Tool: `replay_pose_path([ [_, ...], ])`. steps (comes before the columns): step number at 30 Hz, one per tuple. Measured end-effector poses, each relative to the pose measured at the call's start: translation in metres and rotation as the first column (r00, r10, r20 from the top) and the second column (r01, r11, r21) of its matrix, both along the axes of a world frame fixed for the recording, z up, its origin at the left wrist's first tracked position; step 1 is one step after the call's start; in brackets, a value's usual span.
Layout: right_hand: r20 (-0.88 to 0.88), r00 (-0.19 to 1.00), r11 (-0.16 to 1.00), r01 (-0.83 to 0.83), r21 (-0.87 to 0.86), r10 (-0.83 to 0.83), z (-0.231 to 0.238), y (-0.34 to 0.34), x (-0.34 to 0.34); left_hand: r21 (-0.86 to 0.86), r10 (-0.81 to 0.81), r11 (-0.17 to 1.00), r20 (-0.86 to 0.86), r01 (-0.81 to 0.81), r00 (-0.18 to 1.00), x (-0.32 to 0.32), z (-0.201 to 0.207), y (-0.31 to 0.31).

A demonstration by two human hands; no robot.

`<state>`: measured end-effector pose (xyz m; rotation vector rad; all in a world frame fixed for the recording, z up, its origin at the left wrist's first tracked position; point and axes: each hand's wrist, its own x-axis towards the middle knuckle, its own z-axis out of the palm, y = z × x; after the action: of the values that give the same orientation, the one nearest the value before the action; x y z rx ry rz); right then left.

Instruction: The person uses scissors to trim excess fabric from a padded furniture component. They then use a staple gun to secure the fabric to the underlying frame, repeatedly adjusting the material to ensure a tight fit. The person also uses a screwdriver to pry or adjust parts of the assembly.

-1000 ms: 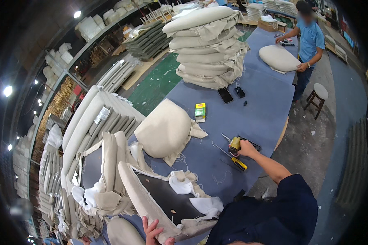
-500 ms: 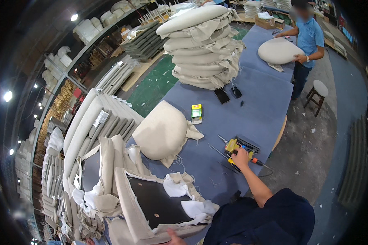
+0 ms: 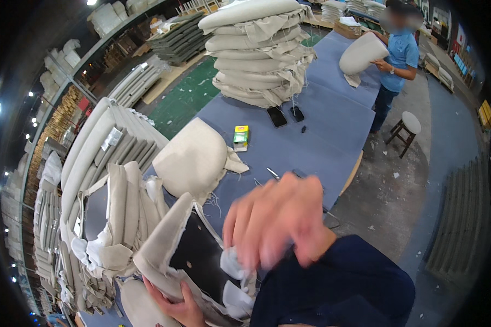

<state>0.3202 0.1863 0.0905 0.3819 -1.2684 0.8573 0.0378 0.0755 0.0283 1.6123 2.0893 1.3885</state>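
Observation:
A beige upholstered chair part (image 3: 155, 245) stands tilted at the table's near edge, its dark inner board (image 3: 193, 248) showing. My left hand (image 3: 177, 305) grips its lower edge, fingers and thumb on the fabric. White padding (image 3: 237, 298) and loose cloth hang along its right side. My right hand (image 3: 281, 223) is raised over the table close to the camera, fingers bent downward and smeared by motion. It hides most of the tools behind it; only a metal tip (image 3: 273, 174) shows beyond the knuckles. Whether the fingertips touch the padding I cannot tell.
A beige padded seat (image 3: 193, 155) lies on the blue table (image 3: 324, 128), near a yellow-green box (image 3: 240, 138) and two phones (image 3: 277, 116). Covered seats form a tall stack (image 3: 256, 60). Across the table, a person in blue (image 3: 403, 57) holds another seat (image 3: 363, 53). A stool (image 3: 405, 131) stands right.
My right hand has left the yellow-and-black tool and moved left and nearer the camera. The chair part is tipped more upright in my left hand. The co-worker's seat has been tilted up.

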Motion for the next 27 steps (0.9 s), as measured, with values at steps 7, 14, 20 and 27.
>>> replay_pose_path([
  [7, -0.288, 0.812, 0.833, -0.378, 0.404, 0.508, 0.035, -0.037, -0.090, 0.076, -0.150, 0.987, 0.090, 0.144, 0.984, 0.029, -0.002, 0.030],
  [14, -0.297, 0.763, 0.819, -0.535, 0.210, 0.574, 0.031, -0.049, -0.090, -0.197, -0.039, 0.978, 0.136, 0.066, 0.990, 0.067, 0.018, 0.065],
  [20, 0.417, 0.828, 0.854, 0.484, -0.192, -0.375, -0.025, 0.037, -0.106, -0.092, -0.379, 0.913, 0.173, 0.398, 0.909, 0.023, -0.004, 0.045],
  [27, 0.367, 0.904, 0.733, 0.401, -0.549, -0.219, -0.082, 0.073, -0.178, 0.104, -0.246, 0.969, 0.274, 0.226, 0.930, 0.054, -0.028, 0.027],
])
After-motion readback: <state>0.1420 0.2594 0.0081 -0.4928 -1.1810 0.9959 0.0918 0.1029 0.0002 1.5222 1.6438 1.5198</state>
